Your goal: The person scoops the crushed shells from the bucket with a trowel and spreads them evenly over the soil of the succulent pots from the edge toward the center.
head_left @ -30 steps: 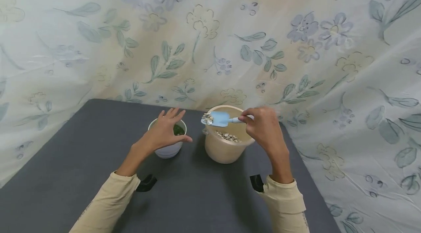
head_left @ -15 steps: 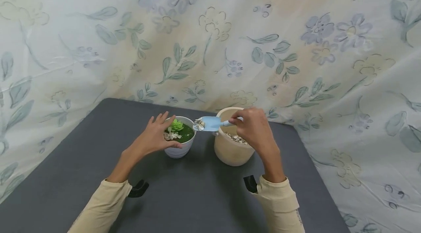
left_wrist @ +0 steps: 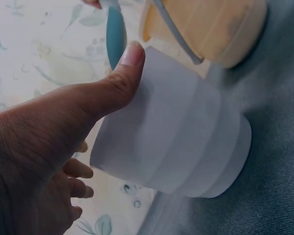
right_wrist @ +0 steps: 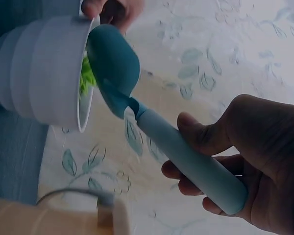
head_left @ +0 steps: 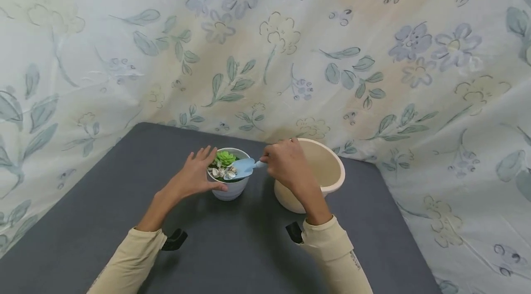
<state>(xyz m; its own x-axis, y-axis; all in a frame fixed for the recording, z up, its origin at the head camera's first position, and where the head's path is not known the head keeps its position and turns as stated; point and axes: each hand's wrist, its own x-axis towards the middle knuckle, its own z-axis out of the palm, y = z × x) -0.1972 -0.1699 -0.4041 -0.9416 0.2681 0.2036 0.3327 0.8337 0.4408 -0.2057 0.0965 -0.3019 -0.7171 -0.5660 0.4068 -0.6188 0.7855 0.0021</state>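
Note:
In the head view a blue hand trowel [head_left: 244,167] tilts over a white ribbed pot [head_left: 229,191], its blade above the pot's rim. My right hand [head_left: 288,162] grips the trowel by its handle, fingers curled round it in the right wrist view. Inside the pot are a green succulent [head_left: 225,158] and pale shells or pebbles [head_left: 221,173] in front of it. At the pot's left side my left hand [head_left: 192,174] is spread, thumb in front and fingers behind. The left wrist view shows its thumb by the pot's rim; contact is hard to tell.
A cream bucket [head_left: 338,176] with a handle stands right of the pot, partly behind my right forearm. Both stand on a dark grey table [head_left: 232,248]. A flower-patterned cloth [head_left: 265,54] hangs behind and beside it.
The trowel, loaded with shells or pebbles, has moved left from over the bucket to over the pot and tipped. More pale pieces now lie in the pot. The head view has shifted slightly.

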